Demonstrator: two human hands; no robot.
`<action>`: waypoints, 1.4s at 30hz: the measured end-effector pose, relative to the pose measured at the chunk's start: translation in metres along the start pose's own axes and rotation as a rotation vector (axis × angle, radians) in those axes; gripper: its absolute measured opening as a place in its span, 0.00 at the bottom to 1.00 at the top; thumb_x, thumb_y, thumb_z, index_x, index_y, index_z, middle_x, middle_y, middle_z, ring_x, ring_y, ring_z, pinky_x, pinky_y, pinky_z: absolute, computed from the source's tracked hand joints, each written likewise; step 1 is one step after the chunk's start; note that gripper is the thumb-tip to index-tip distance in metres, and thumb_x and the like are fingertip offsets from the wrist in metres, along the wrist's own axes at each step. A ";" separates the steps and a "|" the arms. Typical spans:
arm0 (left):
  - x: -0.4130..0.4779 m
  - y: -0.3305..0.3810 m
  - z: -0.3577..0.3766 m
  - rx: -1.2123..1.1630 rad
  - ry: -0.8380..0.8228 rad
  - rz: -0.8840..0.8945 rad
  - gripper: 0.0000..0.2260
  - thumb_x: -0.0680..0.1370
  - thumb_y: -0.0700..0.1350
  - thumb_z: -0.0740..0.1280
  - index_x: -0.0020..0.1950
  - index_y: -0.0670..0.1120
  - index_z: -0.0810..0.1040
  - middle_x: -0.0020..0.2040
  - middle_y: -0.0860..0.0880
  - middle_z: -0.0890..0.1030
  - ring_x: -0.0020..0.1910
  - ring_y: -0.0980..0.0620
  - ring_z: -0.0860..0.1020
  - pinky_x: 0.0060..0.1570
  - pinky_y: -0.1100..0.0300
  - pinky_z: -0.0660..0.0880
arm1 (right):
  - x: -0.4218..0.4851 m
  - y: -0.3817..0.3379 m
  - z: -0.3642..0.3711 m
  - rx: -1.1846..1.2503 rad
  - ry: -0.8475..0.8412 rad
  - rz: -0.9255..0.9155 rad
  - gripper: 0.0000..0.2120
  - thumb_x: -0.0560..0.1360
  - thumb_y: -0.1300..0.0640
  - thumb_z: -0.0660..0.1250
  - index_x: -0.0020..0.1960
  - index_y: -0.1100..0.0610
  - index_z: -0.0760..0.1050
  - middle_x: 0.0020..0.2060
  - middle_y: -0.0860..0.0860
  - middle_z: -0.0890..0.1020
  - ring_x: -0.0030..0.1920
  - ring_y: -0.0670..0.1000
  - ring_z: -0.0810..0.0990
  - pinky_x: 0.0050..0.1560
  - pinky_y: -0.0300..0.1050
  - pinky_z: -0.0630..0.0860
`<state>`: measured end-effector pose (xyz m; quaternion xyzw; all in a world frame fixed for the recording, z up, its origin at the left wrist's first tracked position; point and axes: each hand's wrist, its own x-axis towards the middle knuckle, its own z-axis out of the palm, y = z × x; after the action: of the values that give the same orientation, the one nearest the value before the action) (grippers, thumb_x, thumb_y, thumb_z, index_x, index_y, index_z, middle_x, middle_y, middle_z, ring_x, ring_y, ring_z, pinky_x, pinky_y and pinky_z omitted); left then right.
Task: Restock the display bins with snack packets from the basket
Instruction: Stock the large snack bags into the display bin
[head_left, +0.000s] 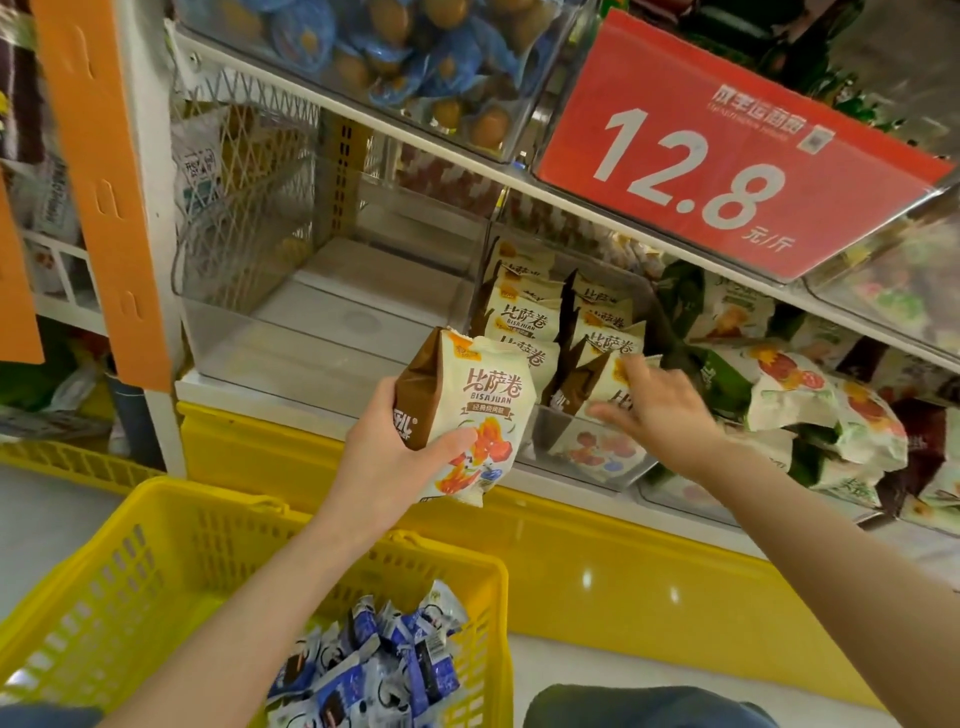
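Fingers (449, 441) of left hand (389, 457) grip snack packet (467, 410), standing tall. Right hand (665, 415) open flat, touching packets (519, 317) in bin (543, 441), just right of left fingers.

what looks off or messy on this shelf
The left clear bin holds no packets beside a neat row of cream-and-brown packets. Further right, green-and-white packets lie heaped and tilted every way, not in rows.
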<state>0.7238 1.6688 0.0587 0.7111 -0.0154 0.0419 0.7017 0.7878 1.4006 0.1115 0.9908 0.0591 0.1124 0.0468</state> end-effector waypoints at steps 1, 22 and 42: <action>0.000 0.000 0.000 0.005 -0.001 0.000 0.20 0.69 0.49 0.74 0.54 0.57 0.68 0.45 0.63 0.76 0.43 0.61 0.78 0.28 0.73 0.73 | -0.002 -0.002 0.004 -0.004 -0.004 -0.017 0.32 0.73 0.38 0.62 0.67 0.59 0.64 0.54 0.55 0.78 0.54 0.56 0.74 0.53 0.49 0.68; 0.022 0.009 -0.026 -0.091 0.047 -0.051 0.16 0.67 0.52 0.74 0.47 0.63 0.69 0.46 0.62 0.78 0.43 0.58 0.80 0.29 0.71 0.75 | 0.102 -0.073 -0.004 0.111 -0.422 -0.212 0.34 0.66 0.39 0.72 0.66 0.54 0.68 0.60 0.51 0.77 0.53 0.50 0.74 0.51 0.45 0.73; 0.017 0.005 -0.028 -0.086 0.061 -0.055 0.21 0.67 0.51 0.74 0.56 0.58 0.71 0.47 0.61 0.79 0.44 0.58 0.80 0.29 0.71 0.75 | 0.079 -0.083 0.001 -0.064 -0.145 -0.346 0.36 0.71 0.46 0.70 0.70 0.60 0.58 0.68 0.58 0.67 0.69 0.57 0.64 0.65 0.50 0.64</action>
<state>0.7394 1.6976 0.0657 0.6788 0.0239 0.0434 0.7326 0.8557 1.4926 0.1184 0.9694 0.2215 0.0329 0.1009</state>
